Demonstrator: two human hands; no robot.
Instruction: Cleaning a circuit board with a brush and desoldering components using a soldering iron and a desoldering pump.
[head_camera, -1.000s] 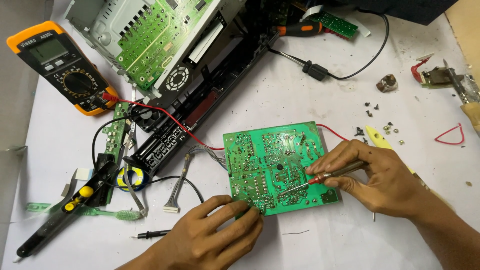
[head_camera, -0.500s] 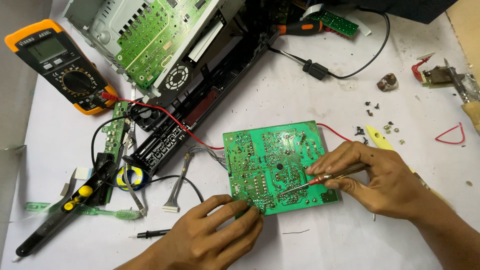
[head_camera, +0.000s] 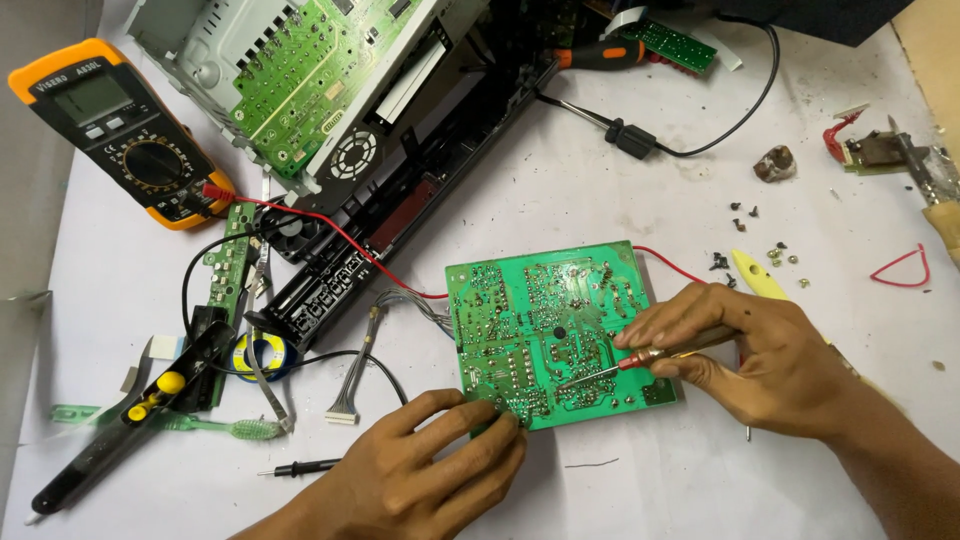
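A white table (head_camera: 620, 200) carries everything; at its top edge lies an opened metal chassis (head_camera: 300, 70) with a green board inside, leaning against a long black plastic panel (head_camera: 400, 220); to the left of these sits a yellow-cased meter (head_camera: 120, 130) with a dial, a red lead running from it toward the middle; in the middle, low down, lies the green circuit board (head_camera: 550, 330), solder side up, flat on the table and between the two hands; the right hand (head_camera: 760, 355) rests at the board's right edge, its fingers closed together round a thin red-handled probe (head_camera: 650, 357) whose metal tip touches the board's lower middle; the left hand (head_camera: 430, 470) lies at the board's bottom left corner, its fingers curled together with the tips pressing on the board's edge; at the far left a black tool with yellow buttons (head_camera: 130, 430) lies slanted beside a green toothbrush (head_camera: 210, 427) and a small roll of tape (head_camera: 262, 355); near the top an orange-handled screwdriver (head_camera: 600, 53) lies by a black cable; small loose screws (head_camera: 750, 225) are scattered to the right of the board, near a yellow plastic pry tool (head_camera: 757, 274).
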